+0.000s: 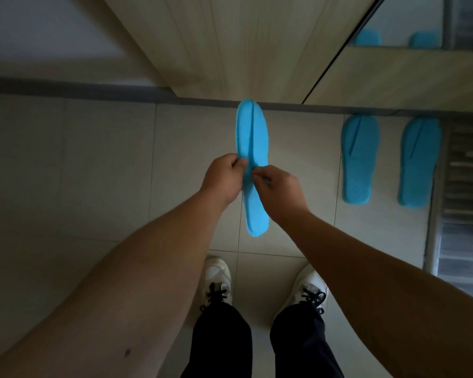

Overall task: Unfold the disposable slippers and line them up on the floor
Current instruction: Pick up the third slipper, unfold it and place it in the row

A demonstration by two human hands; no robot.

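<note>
A person standing on a tiled floor [93,173] holds a blue disposable slipper [253,132] in the air, both hands pinching its folded upper near mid-length. The left hand [224,178] grips at 9 o'clock of the slipper, the right hand [280,186] at 3 o'clock. Toe points to 12, heel to 6. Two flat slippers [359,159] lie side by side at 3 o'clock.
</note>
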